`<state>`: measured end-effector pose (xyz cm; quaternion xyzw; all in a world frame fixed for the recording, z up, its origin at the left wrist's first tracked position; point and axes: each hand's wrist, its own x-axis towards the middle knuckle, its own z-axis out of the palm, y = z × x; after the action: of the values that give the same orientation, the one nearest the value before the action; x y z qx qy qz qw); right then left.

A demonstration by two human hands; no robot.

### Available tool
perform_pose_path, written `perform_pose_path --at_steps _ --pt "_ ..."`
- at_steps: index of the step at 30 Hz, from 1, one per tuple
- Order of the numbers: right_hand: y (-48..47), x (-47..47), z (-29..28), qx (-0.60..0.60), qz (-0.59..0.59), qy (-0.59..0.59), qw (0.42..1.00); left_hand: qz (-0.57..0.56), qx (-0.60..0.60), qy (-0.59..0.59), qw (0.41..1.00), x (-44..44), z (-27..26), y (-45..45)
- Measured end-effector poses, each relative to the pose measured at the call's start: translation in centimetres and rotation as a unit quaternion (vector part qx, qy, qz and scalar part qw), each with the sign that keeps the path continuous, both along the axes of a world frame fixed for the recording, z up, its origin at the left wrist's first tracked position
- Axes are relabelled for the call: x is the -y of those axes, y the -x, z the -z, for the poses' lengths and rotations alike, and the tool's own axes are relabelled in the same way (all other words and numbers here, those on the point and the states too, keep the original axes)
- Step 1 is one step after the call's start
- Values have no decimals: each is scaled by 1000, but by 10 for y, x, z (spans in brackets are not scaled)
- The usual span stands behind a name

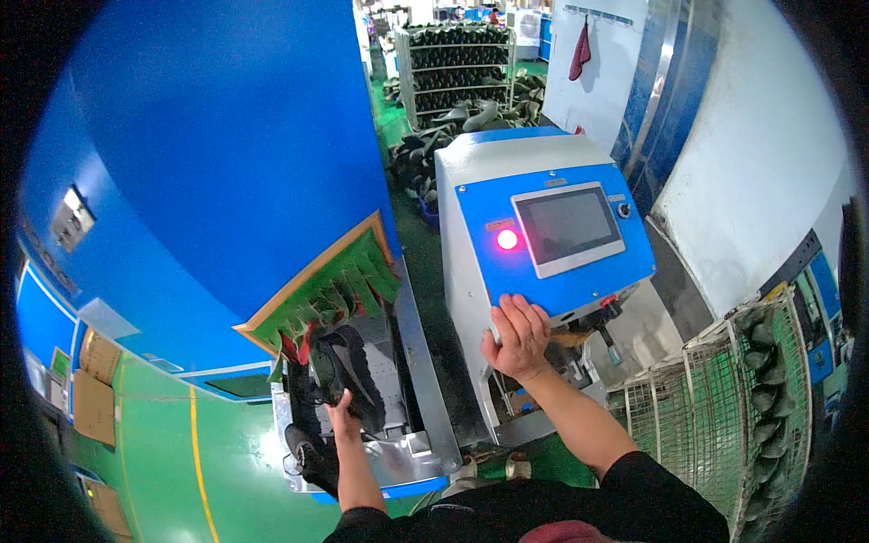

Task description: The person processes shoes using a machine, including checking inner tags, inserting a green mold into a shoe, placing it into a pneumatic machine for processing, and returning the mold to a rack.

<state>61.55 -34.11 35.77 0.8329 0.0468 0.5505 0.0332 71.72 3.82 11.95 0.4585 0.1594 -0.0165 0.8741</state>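
My left hand (345, 415) grips a dark shoe (328, 372) at its near end, with the thumb on top and the other fingers hidden. The shoe lies at the mouth of a large blue machine (237, 136), just before a green strip curtain (339, 292). A second dark piece, perhaps a sole (363, 370), lies close on its right. Below and left of my hand is a black laced shoe (309, 453) by the metal ledge. My right hand (519, 336) rests, thumb spread and holding nothing, on the lower left edge of a blue control panel (563, 292).
The panel bears a dark screen (569, 227), a lit red button (507, 239) and a knob (624, 210). A wire rack (679, 414) with dark shoe parts stands at right. Behind are a loaded shelf rack (455, 64) and heaped shoe parts (482, 115).
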Motion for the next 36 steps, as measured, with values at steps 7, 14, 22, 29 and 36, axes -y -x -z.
perform_pose_path --at_steps 7,14,22,29,36 --pt "100 -34 -7 -151 -352 -281 880 174 149 60 972 41 -157 161" --pt "179 -1 23 -220 -473 -693 497 372 274 10 887 154 -220 233" --pt "241 42 7 -182 -495 -802 280 252 -129 123 951 195 -220 257" --pt "286 76 29 -51 -427 -842 324 206 114 -137 962 130 -245 177" --pt "289 100 100 -81 -351 -847 391 422 289 -406 757 251 -254 262"
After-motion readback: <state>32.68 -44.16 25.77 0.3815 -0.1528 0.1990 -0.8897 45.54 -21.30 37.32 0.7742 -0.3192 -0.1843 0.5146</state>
